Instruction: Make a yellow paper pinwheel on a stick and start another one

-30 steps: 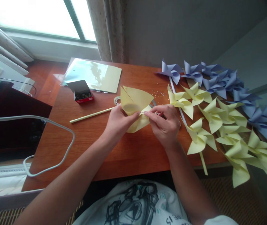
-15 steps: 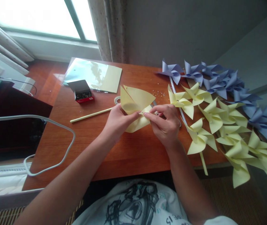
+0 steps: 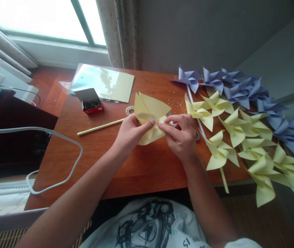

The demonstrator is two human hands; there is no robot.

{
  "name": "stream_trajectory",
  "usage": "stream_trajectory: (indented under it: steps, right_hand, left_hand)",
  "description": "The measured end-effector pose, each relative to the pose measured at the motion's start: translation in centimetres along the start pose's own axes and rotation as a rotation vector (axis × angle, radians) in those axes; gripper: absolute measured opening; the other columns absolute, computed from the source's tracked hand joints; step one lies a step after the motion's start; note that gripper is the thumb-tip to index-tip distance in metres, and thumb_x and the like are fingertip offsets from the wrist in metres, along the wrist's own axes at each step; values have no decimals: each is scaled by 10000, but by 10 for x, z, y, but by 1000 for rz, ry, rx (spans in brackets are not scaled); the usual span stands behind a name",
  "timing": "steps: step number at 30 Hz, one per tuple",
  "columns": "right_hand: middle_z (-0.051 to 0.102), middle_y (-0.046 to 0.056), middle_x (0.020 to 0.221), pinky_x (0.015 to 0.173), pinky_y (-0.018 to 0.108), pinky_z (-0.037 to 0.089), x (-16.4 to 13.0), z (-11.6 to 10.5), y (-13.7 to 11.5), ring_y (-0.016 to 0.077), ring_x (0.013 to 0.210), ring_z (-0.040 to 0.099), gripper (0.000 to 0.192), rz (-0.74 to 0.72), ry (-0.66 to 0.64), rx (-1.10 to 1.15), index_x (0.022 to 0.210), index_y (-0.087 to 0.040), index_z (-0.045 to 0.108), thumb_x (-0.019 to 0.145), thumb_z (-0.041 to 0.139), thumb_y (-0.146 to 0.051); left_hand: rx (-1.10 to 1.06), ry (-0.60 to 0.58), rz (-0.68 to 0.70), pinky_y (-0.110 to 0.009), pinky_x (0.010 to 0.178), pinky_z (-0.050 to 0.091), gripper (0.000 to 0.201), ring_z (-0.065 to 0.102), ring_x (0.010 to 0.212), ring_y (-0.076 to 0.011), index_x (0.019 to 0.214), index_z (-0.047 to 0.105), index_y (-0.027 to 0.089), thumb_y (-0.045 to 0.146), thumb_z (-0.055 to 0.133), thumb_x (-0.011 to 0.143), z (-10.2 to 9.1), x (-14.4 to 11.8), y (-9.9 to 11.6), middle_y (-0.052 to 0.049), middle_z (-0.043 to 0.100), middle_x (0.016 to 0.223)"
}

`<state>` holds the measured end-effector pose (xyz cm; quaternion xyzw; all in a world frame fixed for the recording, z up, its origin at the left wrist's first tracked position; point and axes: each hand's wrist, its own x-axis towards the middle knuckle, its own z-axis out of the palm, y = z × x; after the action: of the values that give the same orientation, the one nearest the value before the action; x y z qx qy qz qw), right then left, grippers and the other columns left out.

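Between both hands, above the table, is a yellow paper pinwheel (image 3: 153, 106) with some of its corners curled toward the middle. My left hand (image 3: 130, 132) grips it from the left, thumb pressed near the centre. From the right, my right hand (image 3: 181, 136) pinches the folded paper at the centre with thumb and forefinger; whether a small part sits in that pinch is hidden. Partly behind the paper is a roll of tape (image 3: 129, 110). Left of the pinwheel lies a pale yellow stick (image 3: 100, 126). Scissors (image 3: 197, 135) show partly beside my right hand.
Several finished yellow pinwheels (image 3: 219, 150) and purple pinwheels (image 3: 188, 78) cover the table's right side. A small open red box (image 3: 92, 103) of dark bits stands by a glossy pack of paper (image 3: 105, 82). A white cable (image 3: 81, 151) loops over the left edge. Paper scraps (image 3: 175, 102) lie behind.
The pinwheel has shifted and tilted slightly. My left thumb has moved a little closer to the centre, and my right hand has shifted slightly, showing more of the scissors.
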<state>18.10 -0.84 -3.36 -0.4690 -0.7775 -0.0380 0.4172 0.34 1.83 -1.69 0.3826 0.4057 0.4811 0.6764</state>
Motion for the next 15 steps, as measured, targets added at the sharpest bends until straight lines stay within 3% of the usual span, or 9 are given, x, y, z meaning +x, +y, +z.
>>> stream_trajectory:
  steps: [9,15]
  right_hand:
    - [701,44,1011,752,362,546,0,1,0,228,966,555,327,0,-1,3,1045,-322,769,887,649,-62]
    - [698,60,1049,766,403,557,1,-3,-2,247,971,574,445,-26,-14,74,1057,-291,755,767,591,4]
  left_hand:
    - [108,54,-20,-314,774,591,447,746,948,-290,957,752,123,368,918,622,2,-1,0,-104,804,969]
    - [150,80,8,-301,766,578,369,734,897,-257,946,758,120,284,886,642,1,1,-1,-96,798,987]
